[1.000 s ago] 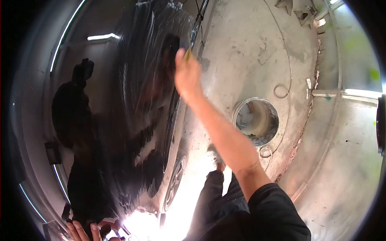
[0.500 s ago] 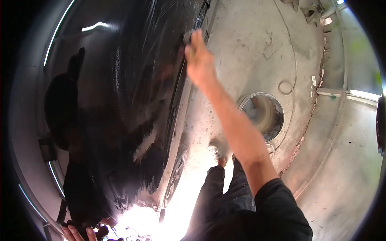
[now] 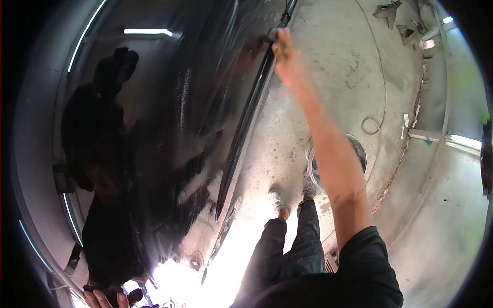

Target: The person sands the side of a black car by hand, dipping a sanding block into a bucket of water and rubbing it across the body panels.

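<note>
The black car panel (image 3: 169, 133) is the largest thing; its face is smooth, curved and shiny like a mirror, with whitish streaks. The concrete floor (image 3: 328, 61), grey, stained and rough, lies beyond the panel's right edge. On it stands a round bucket (image 3: 365, 159); the forearm now covers much more of it than half a second ago. The right hand (image 3: 291, 57) has shifted outward to the panel's right edge, near its upper end, so the rubbing seems now to be at this border. Its grip is curled closed around a small pad (image 3: 273, 35), dark with something yellowish, rather blurred, at that edge. Of the left hand (image 3: 104, 300), only fingers appear below the panel's lower left corner; I cannot tell its grip.
</note>
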Motion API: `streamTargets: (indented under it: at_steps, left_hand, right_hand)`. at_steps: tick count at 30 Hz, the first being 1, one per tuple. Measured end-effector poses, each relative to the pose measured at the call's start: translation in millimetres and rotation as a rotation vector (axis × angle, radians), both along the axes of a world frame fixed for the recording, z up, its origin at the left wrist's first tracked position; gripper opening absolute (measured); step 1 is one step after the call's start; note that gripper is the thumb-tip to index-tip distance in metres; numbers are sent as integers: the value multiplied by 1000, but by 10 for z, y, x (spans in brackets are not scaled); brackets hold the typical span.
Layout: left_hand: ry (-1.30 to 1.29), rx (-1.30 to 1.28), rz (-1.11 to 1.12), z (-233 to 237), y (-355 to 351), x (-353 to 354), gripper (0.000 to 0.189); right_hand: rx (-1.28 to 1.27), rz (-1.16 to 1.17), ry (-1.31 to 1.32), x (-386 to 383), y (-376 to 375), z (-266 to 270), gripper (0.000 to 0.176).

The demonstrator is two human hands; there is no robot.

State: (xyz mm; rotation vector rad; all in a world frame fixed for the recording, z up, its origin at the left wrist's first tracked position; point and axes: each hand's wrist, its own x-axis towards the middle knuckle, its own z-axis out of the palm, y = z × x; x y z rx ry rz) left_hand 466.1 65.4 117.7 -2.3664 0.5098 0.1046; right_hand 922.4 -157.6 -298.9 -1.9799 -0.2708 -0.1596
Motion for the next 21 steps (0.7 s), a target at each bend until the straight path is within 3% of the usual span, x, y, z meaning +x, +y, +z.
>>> streamTargets:
  at_steps: [4, 7, 8, 14, 18, 21]
  left_hand:
    - [-17, 21, 6, 52, -102, 70, 82]
    - [-26, -9, -3, 65, -85, 41, 82]
    - [-25, -61, 17, 81, -62, -41, 81]
    - [-18, -52, 10, 94, -79, -84, 80]
    - [-13, -62, -13, 114, -39, -75, 79]
    - [22, -68, 37, 133, -80, -124, 80]
  right_hand:
    - [-261, 10, -167, -222, -51, 13, 50]
    - [-216, -5, -229, -604, 25, 14, 48]
    - [-123, 39, -144, -543, 13, 46, 57]
    - [-123, 51, -82, 341, -145, 176, 60]
    - [-215, 51, -265, -317, -76, 136, 58]
    - [-244, -24, -348, -108, -35, -6, 59]
